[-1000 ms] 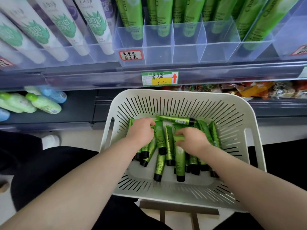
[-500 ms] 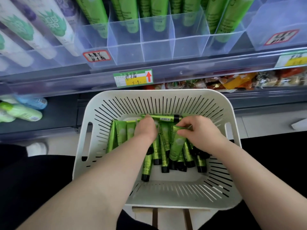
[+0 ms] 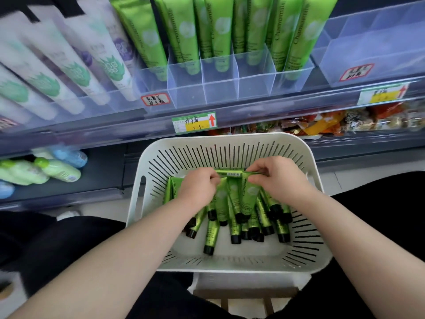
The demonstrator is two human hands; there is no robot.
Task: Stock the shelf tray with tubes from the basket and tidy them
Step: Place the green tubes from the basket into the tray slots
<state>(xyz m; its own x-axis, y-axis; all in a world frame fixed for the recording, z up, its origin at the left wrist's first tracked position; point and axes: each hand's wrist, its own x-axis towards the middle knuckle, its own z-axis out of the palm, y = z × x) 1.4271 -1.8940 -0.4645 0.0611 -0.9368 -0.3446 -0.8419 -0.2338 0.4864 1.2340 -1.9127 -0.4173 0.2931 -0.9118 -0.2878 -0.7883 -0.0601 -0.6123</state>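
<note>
A white slotted basket sits in front of me with several green tubes with black caps piled inside. My left hand grips a bunch of tubes at their flat ends. My right hand pinches the flat ends of other tubes in the pile; a tube lies crosswise between both hands. Above, the clear divided shelf tray holds upright green tubes, and its front cells show none.
White tubes lean in the tray to the left. Another clear tray stands at the right. A price label marks the shelf edge. Bottles lie on the lower left shelf, snack packets on the right.
Both hands have slid towards the far side of the basket and gathered the tubes' flat ends together. The view has tilted up, showing more of the shelf tray.
</note>
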